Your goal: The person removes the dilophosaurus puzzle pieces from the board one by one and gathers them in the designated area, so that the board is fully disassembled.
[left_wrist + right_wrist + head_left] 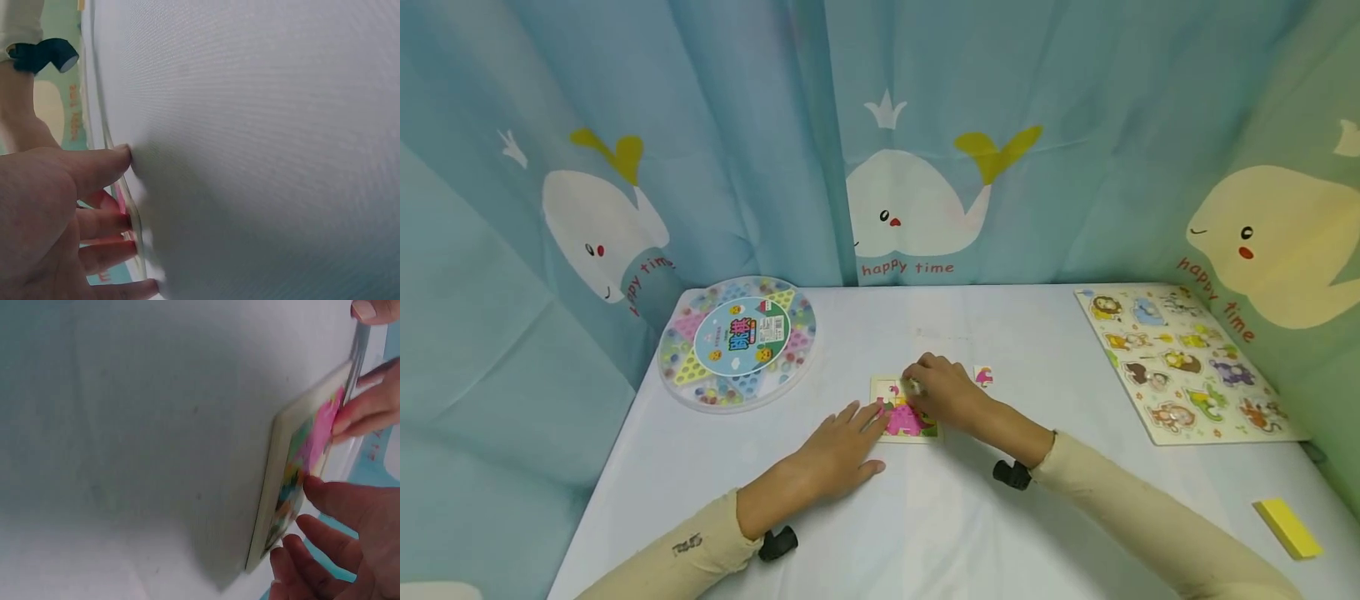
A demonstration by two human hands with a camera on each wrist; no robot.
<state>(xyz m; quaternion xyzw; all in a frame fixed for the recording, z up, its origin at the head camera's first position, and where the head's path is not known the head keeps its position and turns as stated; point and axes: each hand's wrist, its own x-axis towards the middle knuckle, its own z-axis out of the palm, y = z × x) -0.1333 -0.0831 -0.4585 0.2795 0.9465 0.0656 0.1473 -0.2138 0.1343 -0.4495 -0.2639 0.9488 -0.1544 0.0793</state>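
"Beginning with the hands, how does each lie?"

"The left hand rests with fingers extended and spread, gripping nothing, its fingertips at the left edge of a small puzzle tray. The right hand arches over the tray's upper right part, fingers bent, thumb on the picture; whether it pinches a piece cannot be told, since the fingers cover that spot."

"And close by?"

"A loose piece, marked in pink, lies just beside the right hand. Beige sleeves end at both wrists."

"Describe the surface."

"A white cloth, faintly creased, bears the tray near its middle. At the far left lies a round game box; at the far right, an animal board lies at a slant. Nearer, at the right, is a yellow block."

"And the room?"

"Blue-green curtains hang in folds around the surface, printed with pale whales and the words 'happy time'."
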